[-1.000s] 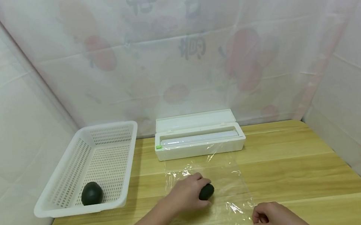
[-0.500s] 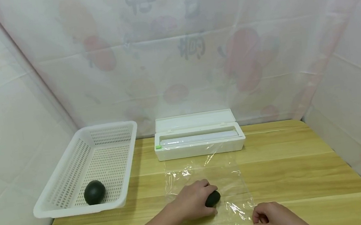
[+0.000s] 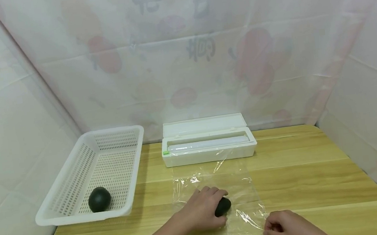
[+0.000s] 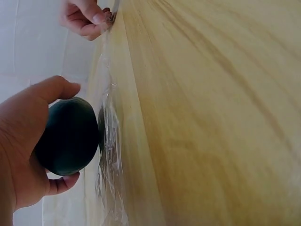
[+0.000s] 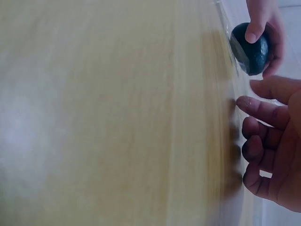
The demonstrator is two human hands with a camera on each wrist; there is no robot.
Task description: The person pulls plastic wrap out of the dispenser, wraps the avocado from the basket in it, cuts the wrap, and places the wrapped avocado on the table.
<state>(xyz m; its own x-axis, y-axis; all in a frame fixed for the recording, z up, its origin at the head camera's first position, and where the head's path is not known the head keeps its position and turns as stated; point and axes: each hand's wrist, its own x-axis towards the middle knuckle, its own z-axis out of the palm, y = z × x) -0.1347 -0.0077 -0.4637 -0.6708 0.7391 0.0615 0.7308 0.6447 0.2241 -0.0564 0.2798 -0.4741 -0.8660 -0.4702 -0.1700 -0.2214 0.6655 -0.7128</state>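
Observation:
My left hand (image 3: 205, 209) grips a dark green avocado (image 3: 223, 206), thumb on one side and fingers on the other. Beneath it a sheet of clear plastic wrap (image 3: 238, 190) lies across the table. The left wrist view shows the avocado (image 4: 70, 136) low against the crinkled wrap (image 4: 111, 155). At the wrap's near right corner, my right hand (image 3: 288, 227) pinches the film's edge, fingers curled and resting on the tabletop. From the right wrist, that hand (image 5: 277, 136) appears beside the held avocado (image 5: 251, 49); the film between its fingertips is hard to make out.
A white wrap dispenser (image 3: 210, 154) stands at the back with its lid raised and a roll (image 3: 209, 143) inside; the film runs out over its front. At left, a white perforated basket (image 3: 132, 167) contains a second avocado (image 3: 99, 199). Fabric walls enclose the wooden table (image 3: 305, 173).
My left hand has moved slightly right and nearer, bringing the held avocado along, and then almost stopped. The right hand stays at the wrap's corner. The avocado in the basket has shifted slightly right.

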